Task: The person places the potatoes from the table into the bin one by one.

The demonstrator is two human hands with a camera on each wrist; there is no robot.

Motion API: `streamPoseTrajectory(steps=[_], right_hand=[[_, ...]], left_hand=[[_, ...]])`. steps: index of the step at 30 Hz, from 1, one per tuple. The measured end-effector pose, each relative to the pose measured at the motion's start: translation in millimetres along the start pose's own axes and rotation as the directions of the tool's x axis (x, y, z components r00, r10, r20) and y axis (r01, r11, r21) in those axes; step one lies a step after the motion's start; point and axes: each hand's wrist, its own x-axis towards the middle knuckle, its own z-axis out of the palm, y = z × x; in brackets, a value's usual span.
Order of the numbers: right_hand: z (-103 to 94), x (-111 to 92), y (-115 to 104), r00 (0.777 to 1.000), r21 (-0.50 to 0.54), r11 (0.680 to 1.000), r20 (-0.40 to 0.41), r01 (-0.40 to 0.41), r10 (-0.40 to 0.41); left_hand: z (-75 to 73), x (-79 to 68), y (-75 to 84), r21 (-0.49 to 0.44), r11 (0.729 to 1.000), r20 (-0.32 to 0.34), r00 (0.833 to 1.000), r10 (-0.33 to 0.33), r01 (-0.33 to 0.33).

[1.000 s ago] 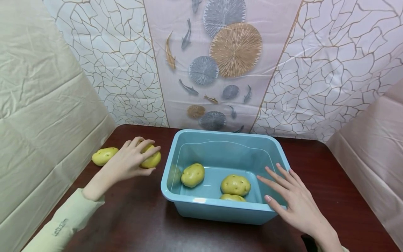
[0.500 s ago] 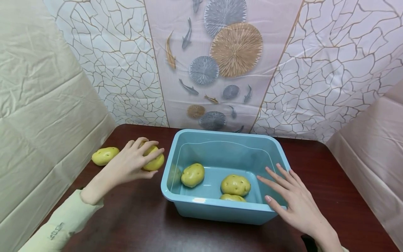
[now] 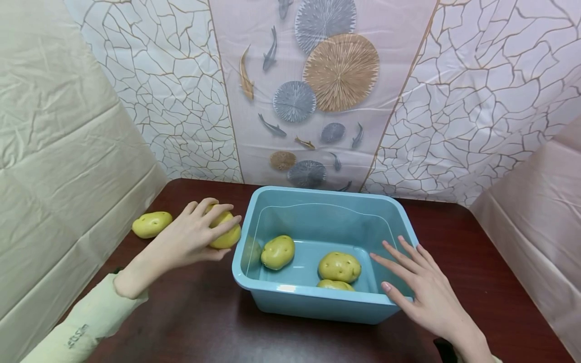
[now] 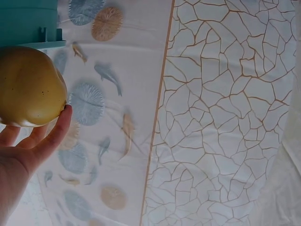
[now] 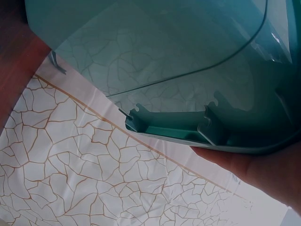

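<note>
My left hand (image 3: 192, 236) grips a yellow potato (image 3: 228, 234) just left of the blue plastic bin (image 3: 317, 294). Up close in the left wrist view, fingertips press against the smooth potato (image 4: 30, 89), and part of the bin (image 4: 28, 21) shows behind it. My right hand (image 3: 426, 292) rests with spread, fairly straight fingers over the bin's right front corner. In the right wrist view the bin's outer wall (image 5: 169, 61) and rim lie against that hand (image 5: 263, 169). Inside the bin are a potato (image 3: 278, 252) at left and two others, one potato (image 3: 339, 266) partly covering the second (image 3: 335, 285).
Another potato (image 3: 152, 225) lies on the dark red-brown table (image 3: 190, 322) at the far left, beyond my left forearm. Patterned cloth (image 3: 290, 141) hangs behind the bin, and pale cloth (image 3: 59, 176) closes off the left side.
My left hand has moved slightly right with the potato, closer to the bin's left rim. My right hand and the bin have stayed in place.
</note>
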Motion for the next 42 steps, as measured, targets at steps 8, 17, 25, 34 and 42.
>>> streamPoseTrajectory(steps=[8, 17, 25, 34, 42], right_hand=[[-0.2, 0, 0, 1.000, -0.002, 1.000, 0.003, -0.003, 0.003], [-0.4, 1, 0, 1.000, -0.008, 1.000, 0.004, 0.002, -0.002], [-0.4, 1, -1, 1.000, -0.003, 1.000, 0.002, -0.002, 0.002], [0.1, 0, 0, 1.000, 0.003, 1.000, 0.003, -0.004, 0.004], [-0.2, 0, 0, 1.000, 0.003, 1.000, 0.004, -0.006, 0.006]], left_hand=[[-5.2, 3.2, 3.3, 0.009, 1.000, -0.001, 1.000, 0.014, -0.014], [-12.3, 8.5, 6.5, 0.028, 0.999, -0.002, 1.000, 0.027, -0.027], [-17.4, 12.6, 11.5, 0.032, 0.998, -0.007, 0.999, 0.052, -0.052], [-22.9, 19.2, 18.8, 0.033, 0.996, -0.024, 0.996, 0.080, -0.079], [-26.7, 24.0, 22.6, 0.045, 0.994, -0.029, 0.994, 0.104, -0.103]])
